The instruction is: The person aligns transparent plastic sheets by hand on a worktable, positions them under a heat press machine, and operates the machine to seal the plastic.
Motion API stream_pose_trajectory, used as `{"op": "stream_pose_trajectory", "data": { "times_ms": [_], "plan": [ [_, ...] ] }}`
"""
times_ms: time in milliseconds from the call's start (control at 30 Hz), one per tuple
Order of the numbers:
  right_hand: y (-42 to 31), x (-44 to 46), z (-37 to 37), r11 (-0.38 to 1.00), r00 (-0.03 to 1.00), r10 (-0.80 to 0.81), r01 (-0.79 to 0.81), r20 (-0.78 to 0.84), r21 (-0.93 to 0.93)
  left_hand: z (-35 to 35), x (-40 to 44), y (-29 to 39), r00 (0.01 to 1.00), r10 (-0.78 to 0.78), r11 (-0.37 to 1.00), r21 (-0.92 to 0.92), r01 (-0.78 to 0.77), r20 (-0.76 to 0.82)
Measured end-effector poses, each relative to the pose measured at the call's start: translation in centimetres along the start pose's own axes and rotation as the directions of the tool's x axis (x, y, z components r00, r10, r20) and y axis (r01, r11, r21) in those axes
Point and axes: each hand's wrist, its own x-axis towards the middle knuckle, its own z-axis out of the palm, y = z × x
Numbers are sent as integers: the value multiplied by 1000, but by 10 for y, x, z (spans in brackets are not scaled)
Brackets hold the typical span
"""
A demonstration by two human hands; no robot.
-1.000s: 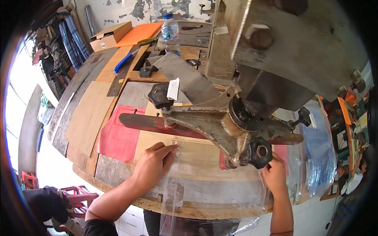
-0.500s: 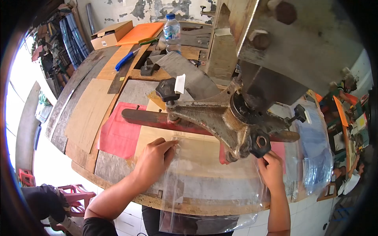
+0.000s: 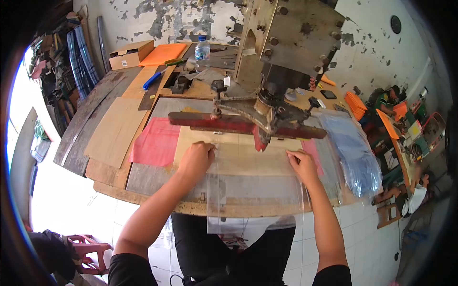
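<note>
The wooden bench [image 3: 138, 196] lies under a heavy metal machine [image 3: 296, 40]. The clear plastic sheet [image 3: 257, 188] is on the bench, its near end hanging over the front edge, as it is perhaps too long. Its far edge is near the machine's red bar [image 3: 210, 123]. The left hand [image 3: 193, 161] and right hand [image 3: 306, 168] pinch opposite sides, fingers [image 3: 210, 147] together on it, probably to keep it straight.

Peeling white wall [image 3: 372, 55], round dark clock [image 3: 395, 24], white tiled floor [image 3: 365, 238], reddish stool [image 3: 95, 250], bright light [image 3: 20, 95] at left
</note>
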Motion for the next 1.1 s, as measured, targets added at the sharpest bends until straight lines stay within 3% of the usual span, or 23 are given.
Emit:
{"op": "stream_pose_trajectory", "data": {
  "times_ms": [267, 367, 767, 833, 1100],
  "plan": [
    [20, -1, 10, 995, 995, -93, 93, -29, 27, 15, 7, -20, 994, 95, 995, 0, -95, -52],
    [20, 2, 10, 994, 995, -96, 96, -16, 55, 11, 7, -15, 999, 32, 999, 6, -32, -10],
    [22, 0, 12, 998, 998, -56, 56, 6, -10, 12, 6, -13, 997, 34, 999, 21, -33, -68],
    [23, -1, 14, 991, 991, -114, 118, -64, 66, 12, 1, -9, 999, 3, 1000, 8, -2, -54],
    [13, 1, 9, 997, 999, -35, 34, -19, -74, 14, 5, -12, 999, 25, 997, 73, -22, -42]
  ]
}}
